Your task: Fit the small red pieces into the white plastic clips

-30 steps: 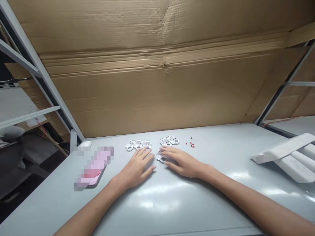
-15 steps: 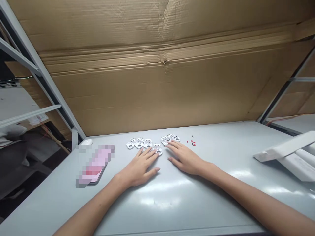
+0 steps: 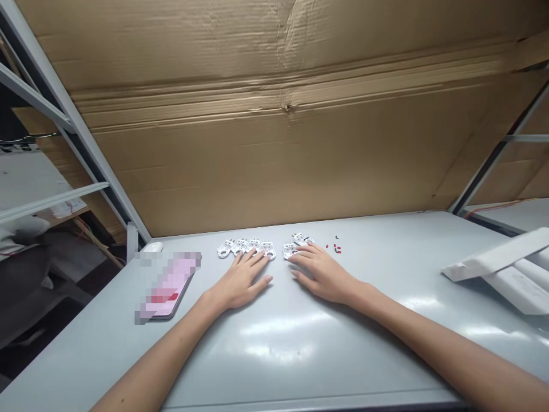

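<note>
Several small white plastic pieces (image 3: 226, 249), each with a ring at one end and slots at the other, stand in a row on the grey table. My left hand (image 3: 241, 280) lies open, its fingertips on or just before the row's right pieces, with the rightmost white piece (image 3: 268, 250) by its index finger. To the right, another white piece (image 3: 289, 250) lies beside the fingers of my right hand (image 3: 321, 273), which is open and palm down. Behind those fingers is a further white piece (image 3: 299, 237), partly hidden. Small red and black bits (image 3: 337, 249) lie farther right.
A phone with a pink, blurred screen (image 3: 171, 286) lies at left, with a white mouse-like object (image 3: 152, 247) behind it. White box-like packaging (image 3: 501, 260) sits at right. A cardboard wall (image 3: 274, 166) closes the back, and metal frame posts (image 3: 86, 137) rise at the left.
My left hand has moved slightly back and left, and the piece at its fingertips has shifted into line with the row. Near my right fingers, a white piece has turned and moved slightly nearer.
</note>
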Tool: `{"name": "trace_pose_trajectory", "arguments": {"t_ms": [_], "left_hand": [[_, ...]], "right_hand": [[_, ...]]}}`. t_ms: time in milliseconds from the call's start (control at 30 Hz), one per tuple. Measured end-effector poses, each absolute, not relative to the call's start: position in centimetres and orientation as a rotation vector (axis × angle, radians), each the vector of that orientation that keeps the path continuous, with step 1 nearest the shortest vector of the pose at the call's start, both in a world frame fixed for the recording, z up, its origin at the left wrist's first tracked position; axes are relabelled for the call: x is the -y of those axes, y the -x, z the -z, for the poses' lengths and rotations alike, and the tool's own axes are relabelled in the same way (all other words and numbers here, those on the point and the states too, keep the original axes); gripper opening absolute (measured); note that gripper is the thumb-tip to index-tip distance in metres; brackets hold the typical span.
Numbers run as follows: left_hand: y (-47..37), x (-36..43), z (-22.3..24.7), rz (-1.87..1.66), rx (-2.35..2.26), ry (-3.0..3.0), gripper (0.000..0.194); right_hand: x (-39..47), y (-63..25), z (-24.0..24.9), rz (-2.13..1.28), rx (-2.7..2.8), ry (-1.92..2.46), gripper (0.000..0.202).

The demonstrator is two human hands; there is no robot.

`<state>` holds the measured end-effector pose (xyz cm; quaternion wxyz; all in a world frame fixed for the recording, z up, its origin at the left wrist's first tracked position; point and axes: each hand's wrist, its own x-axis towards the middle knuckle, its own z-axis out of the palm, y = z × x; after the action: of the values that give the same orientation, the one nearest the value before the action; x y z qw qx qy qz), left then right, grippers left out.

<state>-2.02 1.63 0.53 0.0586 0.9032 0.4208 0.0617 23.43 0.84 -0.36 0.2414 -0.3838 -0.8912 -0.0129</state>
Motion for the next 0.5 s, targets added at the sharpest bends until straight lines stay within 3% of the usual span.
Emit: {"name": "trace_pose_trajectory", "arguments": {"t_ms": [300, 500], "left_hand": [[1.9, -1.3, -0.5, -0.224, -1.263, -2.766, 0.064], [2.1, -0.8, -0.3, -0.336, -1.195, -2.843, 0.048]], "right_hand": [[-1.7, -24.3, 1.8, -0.072, 2.43, 1.128, 0.044], [-1.0, -24.2, 0.6, -0.15, 2.497, 0.98, 0.039]]}}
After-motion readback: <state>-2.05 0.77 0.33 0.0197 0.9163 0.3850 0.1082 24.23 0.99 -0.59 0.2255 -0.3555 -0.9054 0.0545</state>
